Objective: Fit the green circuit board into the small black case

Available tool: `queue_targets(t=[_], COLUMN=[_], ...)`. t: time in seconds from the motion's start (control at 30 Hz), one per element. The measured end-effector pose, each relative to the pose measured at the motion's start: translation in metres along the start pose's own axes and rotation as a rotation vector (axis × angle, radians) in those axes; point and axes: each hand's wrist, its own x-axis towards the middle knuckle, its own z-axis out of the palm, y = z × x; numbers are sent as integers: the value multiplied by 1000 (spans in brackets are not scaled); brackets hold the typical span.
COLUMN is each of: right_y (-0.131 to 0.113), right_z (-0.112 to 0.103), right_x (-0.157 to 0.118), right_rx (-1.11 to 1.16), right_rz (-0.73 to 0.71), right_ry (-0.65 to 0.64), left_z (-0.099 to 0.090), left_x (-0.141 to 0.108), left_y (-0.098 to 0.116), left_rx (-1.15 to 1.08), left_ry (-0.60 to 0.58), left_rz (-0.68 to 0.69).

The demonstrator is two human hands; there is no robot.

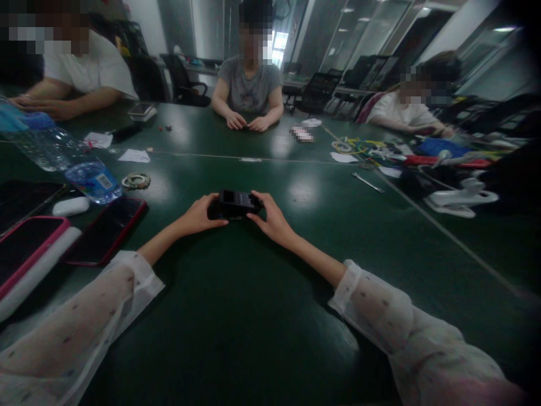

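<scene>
A small black box-shaped device (239, 202) with a dark screen and a row of small marks on top is at the middle of the view, on or just above the green table (220, 316). My left hand (202, 214) grips its left end, fingers behind and thumb in front. Around the right end closes my right hand (269, 215), its thumb at the near edge. The device's exact kind does not show. Both my forearms, in sheer white spotted sleeves, reach in from the lower corners.
At left lie a red-edged phone (107, 231), a pink-framed phone (31, 248), a white case (71, 206), a water bottle (95, 179) and a bracelet (136, 180). To the right are a wrench (367, 182), a white clamp-like object (460, 196) and tangled cables (353, 145). Several people sit around.
</scene>
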Motion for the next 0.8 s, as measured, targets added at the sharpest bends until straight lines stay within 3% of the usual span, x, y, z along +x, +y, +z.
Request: queue_targets(t=[0.33, 0.8], right_y=[-3, 4], right_z=[0, 1], right_x=[-2, -2], right_rx=[-14, 76], right_rz=[-33, 63], right_ry=[-146, -108], left_z=[-7, -6], left_x=[-1, -1], left_y=[8, 6], left_rx=[-12, 9], left_ry=[-24, -41], left_rz=[82, 51])
